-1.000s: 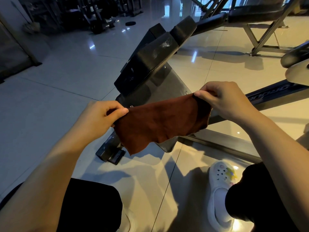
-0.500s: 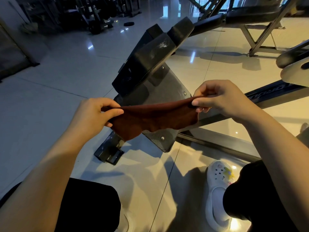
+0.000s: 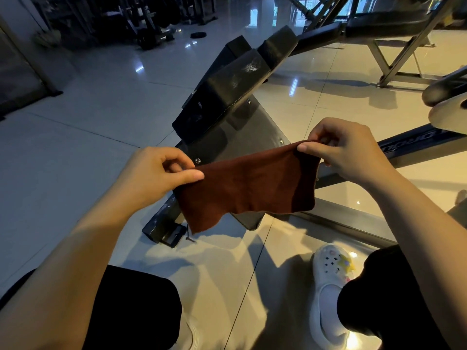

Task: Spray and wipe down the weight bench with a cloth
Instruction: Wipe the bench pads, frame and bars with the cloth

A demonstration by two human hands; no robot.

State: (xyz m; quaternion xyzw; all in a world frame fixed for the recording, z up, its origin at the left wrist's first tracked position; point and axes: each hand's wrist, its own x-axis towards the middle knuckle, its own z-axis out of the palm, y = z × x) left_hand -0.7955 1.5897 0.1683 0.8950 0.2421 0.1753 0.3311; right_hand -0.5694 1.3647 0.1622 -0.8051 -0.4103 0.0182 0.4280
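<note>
A dark red-brown cloth point(image 3: 249, 188) hangs stretched between my two hands in front of me. My left hand point(image 3: 154, 175) pinches its left top corner between thumb and fingers. My right hand point(image 3: 346, 147) pinches the right top corner. Behind the cloth stands the weight bench, with black padded sections point(image 3: 227, 87) sloping up to the right over a grey metal base plate point(image 3: 255, 127). The pad's top surface shows pale smears. No spray bottle is in view.
The bench's metal foot point(image 3: 164, 231) rests on the glossy tiled floor. A frame rail point(image 3: 414, 147) runs to the right. My white clog point(image 3: 331, 286) and dark-clad knees are at the bottom. Another bench frame point(image 3: 394, 34) and weight racks point(image 3: 141, 18) stand farther back.
The cloth was lifted and drawn nearly flat half a second ago; now it hangs down again, spread wider between both hands. My hands have stayed at its top corners.
</note>
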